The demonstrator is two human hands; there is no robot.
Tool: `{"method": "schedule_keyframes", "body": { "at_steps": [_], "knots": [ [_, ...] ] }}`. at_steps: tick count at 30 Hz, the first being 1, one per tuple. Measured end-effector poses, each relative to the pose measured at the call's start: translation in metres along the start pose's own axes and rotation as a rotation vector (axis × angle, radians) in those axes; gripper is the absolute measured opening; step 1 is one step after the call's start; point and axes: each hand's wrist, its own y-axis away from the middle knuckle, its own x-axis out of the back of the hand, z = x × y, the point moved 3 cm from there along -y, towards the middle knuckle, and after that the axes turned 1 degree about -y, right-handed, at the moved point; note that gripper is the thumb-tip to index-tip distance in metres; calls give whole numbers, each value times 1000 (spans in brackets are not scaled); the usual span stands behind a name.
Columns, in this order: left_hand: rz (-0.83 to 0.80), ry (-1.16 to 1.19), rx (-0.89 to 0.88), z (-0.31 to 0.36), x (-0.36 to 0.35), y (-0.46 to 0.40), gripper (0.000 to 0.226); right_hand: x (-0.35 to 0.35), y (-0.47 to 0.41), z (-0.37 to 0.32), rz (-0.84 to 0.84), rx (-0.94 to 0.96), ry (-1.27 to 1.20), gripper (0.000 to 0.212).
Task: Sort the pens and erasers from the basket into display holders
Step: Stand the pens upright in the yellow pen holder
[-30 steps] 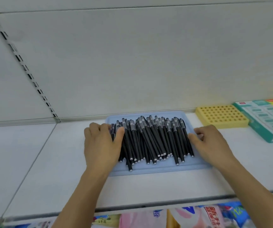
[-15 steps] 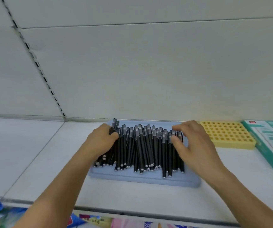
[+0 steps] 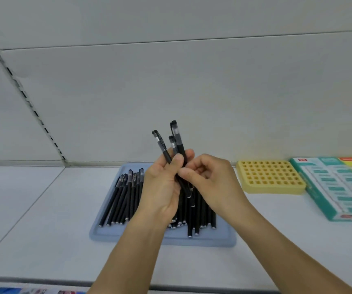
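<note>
I'm working the pen step: a few pens picked out, none in the holder yet. Going left to right, the tray [image 3: 107, 234] is sitting on the shelf [image 3: 33, 209] with the loose pens [image 3: 124, 198] lying flat in it, caps toward the back wall. Above the tray, my left hand [image 3: 162, 187] is closing around a small bunch of pens [image 3: 176, 141], three as far as I can count, caps pointing up and fanning apart. My right hand [image 3: 211, 183] is pinching the lower barrels of that same bunch, touching the left hand's fingertips. So both hands are clamped on the bunch, raised over the tray. Further right, the yellow holder [image 3: 270, 177] is standing empty, well apart from the hands, with the eraser box [image 3: 336, 187] just beside it. Next, I'm thinking: separate one pen, carry it right, line its tip over a hole.
</note>
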Motion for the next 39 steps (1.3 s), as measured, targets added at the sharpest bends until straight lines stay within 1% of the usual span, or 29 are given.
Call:
{"method": "schedule_keyframes", "body": {
  "at_steps": [3, 5, 8, 9, 10, 11, 13, 14, 17, 22, 27, 32, 34, 36, 37, 38, 39],
  "knots": [
    [-63, 37, 24, -9, -17, 1, 21, 17, -5, 3, 74, -46, -67, 19],
    [-85, 58, 56, -12, -26, 1, 22, 27, -7, 7, 71, -85, -88, 18],
    [-117, 9, 63, -16, -36, 1, 24, 42, -12, 7, -28, -40, 43, 11],
    [-120, -17, 55, -16, -37, 1, 22, 50, -16, 8, -19, -18, 102, 11],
    [-117, -46, 41, -15, -38, 0, 20, 62, -21, 10, 40, -5, 160, 13],
    [-109, -74, 24, -13, -38, -2, 19, 77, -28, 15, 135, -13, 206, 14],
    [-90, -95, 6, -10, -35, -7, 19, 110, -41, 28, 298, -87, 264, 14],
    [-84, -87, 11, -9, -34, -8, 20, 123, -46, 37, 326, -136, 288, 11],
    [-79, -63, 37, -10, -35, -11, 20, 141, -56, 62, 305, -219, 354, 10],
    [-82, -41, 47, -13, -40, -16, 20, 137, -69, 79, 247, -210, 469, 15],
    [-88, -43, 45, -13, -42, -20, 20, 132, -76, 82, 197, -171, 578, 14],
    [-97, -64, 53, -17, -44, -21, 21, 123, -79, 84, 57, -210, 786, 20],
    [-100, -84, 51, -18, -46, -22, 21, 124, -77, 78, 58, -245, 834, 17],
    [-107, -132, 37, -19, -48, -23, 21, 131, -70, 66, 163, -239, 897, 16],
    [-115, -161, 28, -20, -51, -23, 21, 131, -64, 56, 228, -178, 864, 15],
    [-124, -185, 22, -20, -54, -24, 21, 129, -57, 45, 247, -93, 755, 13],
    [-136, -200, 21, -22, -58, -25, 21, 123, -50, 33, 186, -18, 592, 12]
  ]
}}
